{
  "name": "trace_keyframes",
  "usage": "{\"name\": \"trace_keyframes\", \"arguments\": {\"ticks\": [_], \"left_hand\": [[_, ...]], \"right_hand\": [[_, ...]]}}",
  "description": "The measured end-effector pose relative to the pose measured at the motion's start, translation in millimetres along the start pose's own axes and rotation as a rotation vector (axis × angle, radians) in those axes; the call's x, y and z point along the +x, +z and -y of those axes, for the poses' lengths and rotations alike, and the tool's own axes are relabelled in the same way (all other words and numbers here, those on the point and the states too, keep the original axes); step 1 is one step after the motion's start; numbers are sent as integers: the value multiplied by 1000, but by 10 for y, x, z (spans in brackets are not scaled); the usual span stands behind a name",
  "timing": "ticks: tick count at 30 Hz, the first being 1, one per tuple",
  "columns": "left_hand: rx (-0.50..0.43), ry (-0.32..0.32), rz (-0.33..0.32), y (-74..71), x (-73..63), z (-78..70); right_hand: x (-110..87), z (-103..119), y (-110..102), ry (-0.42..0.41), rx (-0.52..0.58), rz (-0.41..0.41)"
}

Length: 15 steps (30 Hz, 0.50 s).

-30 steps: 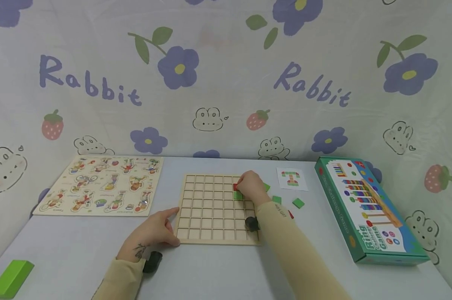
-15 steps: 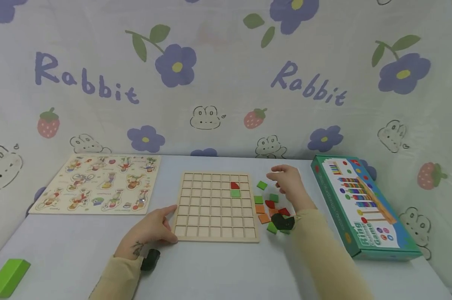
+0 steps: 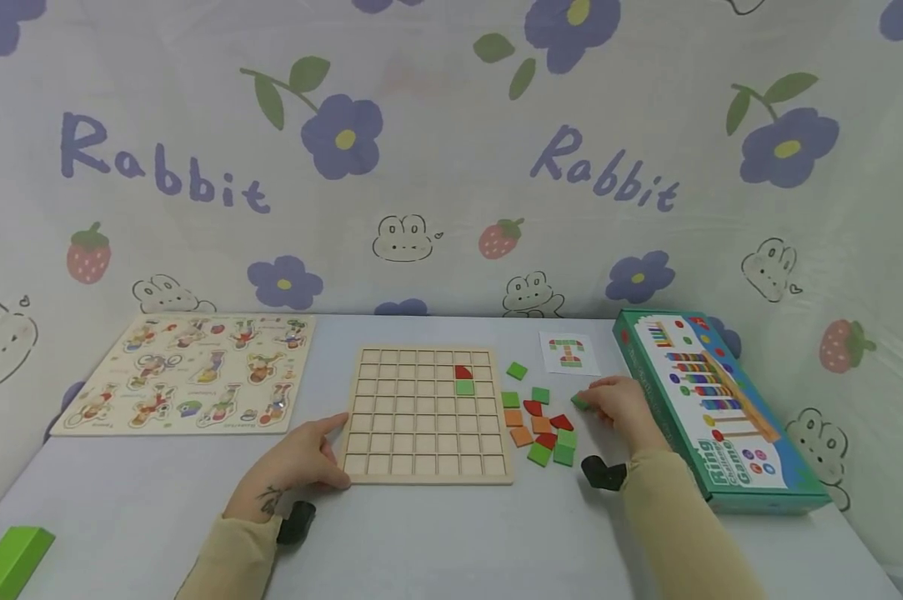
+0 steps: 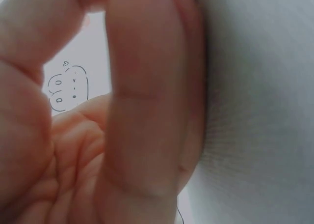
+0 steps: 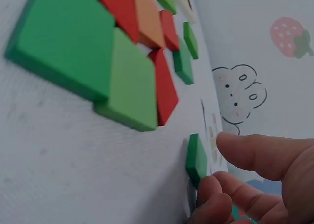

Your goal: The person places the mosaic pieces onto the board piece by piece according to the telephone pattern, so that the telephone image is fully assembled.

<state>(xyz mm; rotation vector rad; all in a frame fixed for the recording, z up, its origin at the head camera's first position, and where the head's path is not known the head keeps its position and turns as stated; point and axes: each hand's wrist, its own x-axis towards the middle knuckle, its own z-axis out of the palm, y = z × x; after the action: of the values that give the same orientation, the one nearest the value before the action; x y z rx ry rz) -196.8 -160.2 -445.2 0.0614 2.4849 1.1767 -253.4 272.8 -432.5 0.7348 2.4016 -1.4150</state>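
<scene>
My left hand (image 3: 289,471) touches the left side of a wooden grid board (image 3: 428,482), index finger at the edge and thumb by the near corner. In the left wrist view the fingers (image 4: 144,96) fill the frame and hide the board. A red curved tile (image 3: 463,372) and a light green square tile (image 3: 464,387) sit in adjoining cells of the board. Over to the right, my right hand (image 3: 624,408) is at a lone green tile (image 5: 196,160). Its fingertips (image 5: 216,204) meet the tile's edge, while the thumb stands apart from it.
Several loose green, orange and red tiles (image 3: 541,425) lie right of the board. Behind them is a pattern card (image 3: 569,367). A green game box (image 3: 736,417) stands at the right, a picture puzzle board (image 3: 184,375) at the left. A green block (image 3: 12,558) lies near left.
My right hand has left the red tile in the board and moved right, then down to the lone green tile. The left hand has stayed at the board's edge.
</scene>
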Motion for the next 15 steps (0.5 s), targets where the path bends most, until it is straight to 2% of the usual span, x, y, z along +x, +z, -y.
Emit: {"name": "trace_keyframes", "arguments": {"ticks": [3, 7, 15], "left_hand": [[0, -1, 0, -1, 3, 7], [-2, -1, -1, -4, 4, 8], [0, 1, -2, -2, -5, 4]], "right_hand": [[4, -35, 26, -25, -55, 4], [11, -51, 55, -41, -71, -20], [46, -56, 98, -19, -141, -52]]}}
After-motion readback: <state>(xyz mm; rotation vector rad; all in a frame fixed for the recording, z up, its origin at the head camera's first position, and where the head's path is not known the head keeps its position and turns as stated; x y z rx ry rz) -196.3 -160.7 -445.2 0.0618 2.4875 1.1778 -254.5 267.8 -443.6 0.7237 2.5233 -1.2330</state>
